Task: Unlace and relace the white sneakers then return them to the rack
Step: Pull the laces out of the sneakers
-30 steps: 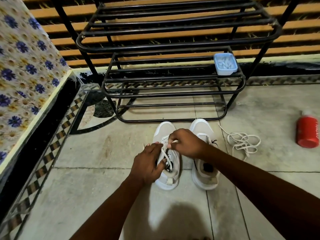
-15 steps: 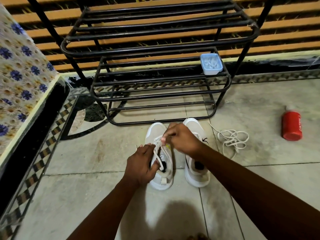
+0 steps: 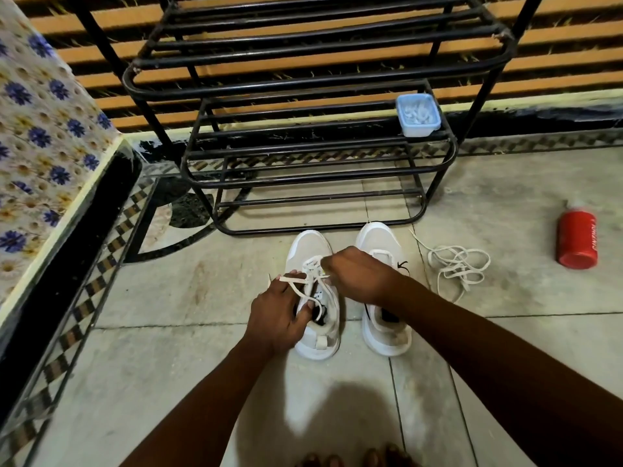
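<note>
Two white sneakers stand side by side on the tiled floor in front of the black metal rack (image 3: 303, 79). My left hand (image 3: 276, 315) grips the left sneaker (image 3: 305, 247) at its collar, with a strand of its white lace (image 3: 296, 281) running over the fingers. My right hand (image 3: 357, 274) pinches the same lace near the upper eyelets. The right sneaker (image 3: 379, 237) has no lace in it and is partly hidden by my right wrist. Its loose lace (image 3: 458, 264) lies in a tangle on the floor to the right.
A small blue tub (image 3: 418, 114) sits on the rack's middle shelf at the right. A red bottle (image 3: 577, 239) lies on the floor far right. A floral-covered ledge (image 3: 40, 146) borders the left side. My toes (image 3: 354, 458) show at the bottom edge.
The view has shifted slightly. My right hand has drawn the lace a little up and to the right, and my left hand stays at the sneaker's collar.
</note>
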